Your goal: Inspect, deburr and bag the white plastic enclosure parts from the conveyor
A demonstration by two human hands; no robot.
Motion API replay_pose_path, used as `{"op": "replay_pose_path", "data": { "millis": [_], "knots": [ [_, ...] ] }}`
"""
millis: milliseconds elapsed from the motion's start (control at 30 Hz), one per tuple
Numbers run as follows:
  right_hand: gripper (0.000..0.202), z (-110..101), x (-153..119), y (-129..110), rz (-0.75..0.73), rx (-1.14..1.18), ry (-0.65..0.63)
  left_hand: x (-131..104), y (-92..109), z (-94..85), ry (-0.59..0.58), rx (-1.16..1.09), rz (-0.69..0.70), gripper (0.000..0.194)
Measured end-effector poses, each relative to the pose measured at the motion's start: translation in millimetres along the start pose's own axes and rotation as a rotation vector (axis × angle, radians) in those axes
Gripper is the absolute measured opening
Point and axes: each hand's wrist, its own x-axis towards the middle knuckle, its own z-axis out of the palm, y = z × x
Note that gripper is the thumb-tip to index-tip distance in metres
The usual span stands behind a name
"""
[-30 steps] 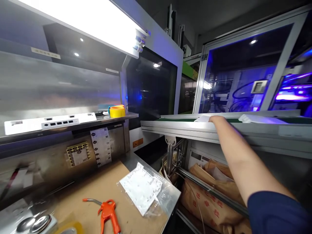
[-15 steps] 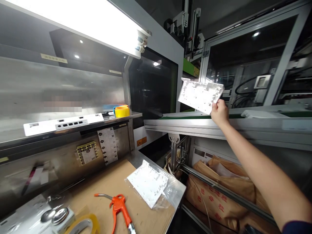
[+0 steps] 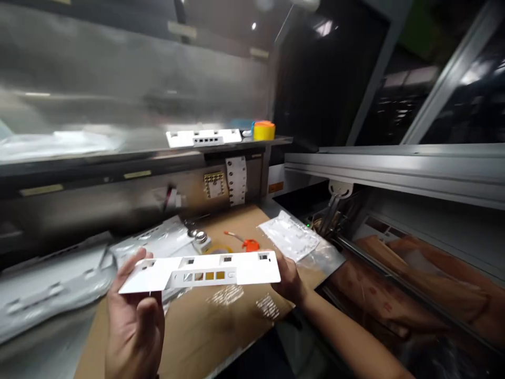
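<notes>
A white plastic housing panel (image 3: 256,268) is held level above the worktable, its edge with square port cut-outs facing me. My left hand (image 3: 136,321) is closed around its left end, some fingers hidden behind it. My right hand (image 3: 290,279) grips the right end, most of its fingers also out of sight. Just beyond the panel lie an orange air blow gun (image 3: 250,245) and a roll of yellow tape (image 3: 218,249), both partly covered by it. Another white panel (image 3: 292,237) lies on clear plastic at the table's right corner.
Bagged white parts (image 3: 55,289) lie at the left. A shelf (image 3: 153,153) behind carries a similar white panel (image 3: 179,139) and a yellow tape roll (image 3: 263,131). A metal conveyor frame (image 3: 394,171) runs along the right, above brown paper bags (image 3: 379,284).
The panel has come from above the conveyor to in front of me, its port edge now towards me. My left hand has entered view and holds it too. The view has swung left.
</notes>
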Motion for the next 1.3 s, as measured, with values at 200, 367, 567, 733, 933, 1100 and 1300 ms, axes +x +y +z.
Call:
{"op": "replay_pose_path", "data": {
  "millis": [200,367,567,733,933,1100,1300],
  "knots": [
    [0.048,59,-28,-26,0.143,0.308,0.001,-16,0,-34.5,0.128,-0.106,0.06,0.065],
    [0.06,80,-42,-38,0.198,0.397,0.004,-24,-3,-48.4,0.175,-0.115,0.159,0.077],
    [0.072,81,-59,-36,0.25,0.446,-0.031,-35,-8,-52.1,0.21,-0.083,0.102,0.079],
    [0.05,82,-78,-26,0.366,0.418,-0.052,-45,-12,-55.2,0.193,-0.033,0.078,0.079],
    [0.042,80,-86,-14,0.455,0.421,-0.084,-55,-17,-57.3,0.149,0.0,0.102,0.085],
    [0.047,79,-83,-6,0.436,0.499,-0.075,-62,-22,-57.3,0.141,-0.023,0.102,0.092],
    [0.042,78,-80,-6,0.459,0.561,-0.075,-64,-25,-59.9,0.113,-0.018,0.116,0.091]
  ]
}}
